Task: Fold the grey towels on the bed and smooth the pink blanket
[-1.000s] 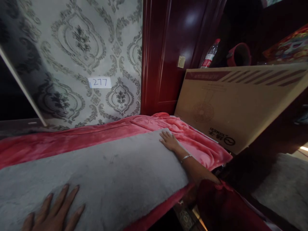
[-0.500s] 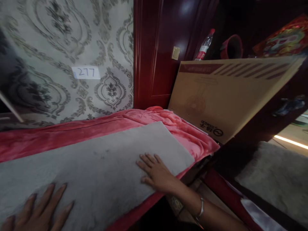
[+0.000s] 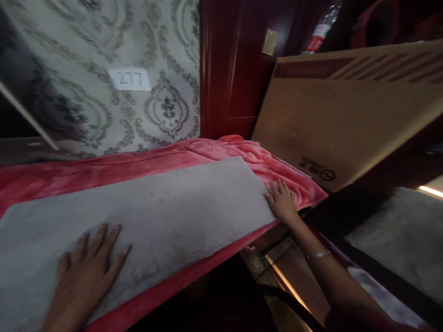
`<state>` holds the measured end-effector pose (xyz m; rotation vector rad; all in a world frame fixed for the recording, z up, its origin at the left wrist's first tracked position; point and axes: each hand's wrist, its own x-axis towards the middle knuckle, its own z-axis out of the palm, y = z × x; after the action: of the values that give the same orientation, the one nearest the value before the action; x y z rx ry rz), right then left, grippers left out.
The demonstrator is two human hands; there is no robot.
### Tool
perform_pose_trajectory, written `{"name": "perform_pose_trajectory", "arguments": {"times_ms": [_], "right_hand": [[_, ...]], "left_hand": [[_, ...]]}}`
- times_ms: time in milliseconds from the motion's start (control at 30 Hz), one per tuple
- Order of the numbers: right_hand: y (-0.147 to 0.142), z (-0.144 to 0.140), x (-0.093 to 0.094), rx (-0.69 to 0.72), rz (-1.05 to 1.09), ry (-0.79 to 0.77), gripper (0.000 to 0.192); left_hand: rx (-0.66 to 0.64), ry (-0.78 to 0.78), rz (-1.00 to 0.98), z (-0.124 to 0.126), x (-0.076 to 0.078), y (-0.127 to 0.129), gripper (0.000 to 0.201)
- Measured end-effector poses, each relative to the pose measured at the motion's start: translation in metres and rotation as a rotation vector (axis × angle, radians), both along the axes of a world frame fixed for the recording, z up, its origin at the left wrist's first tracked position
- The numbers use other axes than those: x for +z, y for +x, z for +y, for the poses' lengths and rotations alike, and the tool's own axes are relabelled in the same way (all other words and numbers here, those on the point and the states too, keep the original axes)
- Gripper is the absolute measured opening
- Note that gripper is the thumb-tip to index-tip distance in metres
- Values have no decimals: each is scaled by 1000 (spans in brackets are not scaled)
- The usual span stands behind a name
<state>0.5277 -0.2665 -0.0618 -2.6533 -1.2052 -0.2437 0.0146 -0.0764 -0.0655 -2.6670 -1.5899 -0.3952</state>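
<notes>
The left hand (image 3: 86,267) lies flat and unclenched, palm down, on the grey mat (image 3: 145,216) near the front edge of the bed; it grasps nothing. The right hand (image 3: 282,200) rests with fingers spread at the mat's right end, fingertips on the red blanket (image 3: 277,170) just beside the mat's edge; whether it pinches the mat's corner or merely presses on it cannot be told. The grey mat lies lengthwise along the front edge of the bed, on top of the red blanket, its right end close to the bed's right corner. Risks, as judged: the plush blanket beneath looks slippery, so uneven pressure from either hand could slide the mat toward or over the front edge; the blanket is already rucked near the right corner and could bunch further under the mat. The cardboard box (image 3: 346,110) leans just beside the right corner, and a jolt from the right forearm could tip it. Above the box, a plastic bottle (image 3: 316,39) is blurred and partly cut off by the frame. The note on the wallpaper (image 3: 129,78) is smeared and barely legible. The mat's left end runs out of view, and the space below the bed edge is too dark to assess.
</notes>
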Motion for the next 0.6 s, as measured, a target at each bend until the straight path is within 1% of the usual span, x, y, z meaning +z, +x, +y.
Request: {"name": "perform_pose_trajectory", "arguments": {"times_ms": [33,67,167,233,300,367,433,500,533,600], "right_hand": [[-15,6,-1,63,-33,51,59],[-32,13,-3,170,-53,93,59],[-96,40,-8,610,-39,126,57],[-139,57,-10,877,-15,94,56],[-175,72,-12,1065,6,53,59],[-201,86,-12,1171,23,16,60],[-222,100,-9,1227,44,-34,61],[-244,110,0,1279,75,-101,61],[-258,114,6,1312,94,-136,62],[-292,120,20,1382,135,-196,64]], "left_hand": [[64,22,25,-6,6,5,67],[95,8,65,-13,11,11,65],[142,-64,91,-30,26,21,62],[124,-114,43,-37,34,18,60],[134,-118,-6,-42,42,3,58],[216,-92,-19,-46,48,-22,57],[363,-67,0,-49,51,-53,57],[494,-44,17,-51,49,-81,57],[536,-31,20,-52,46,-92,57],[576,-6,24,-52,39,-106,56]]}}
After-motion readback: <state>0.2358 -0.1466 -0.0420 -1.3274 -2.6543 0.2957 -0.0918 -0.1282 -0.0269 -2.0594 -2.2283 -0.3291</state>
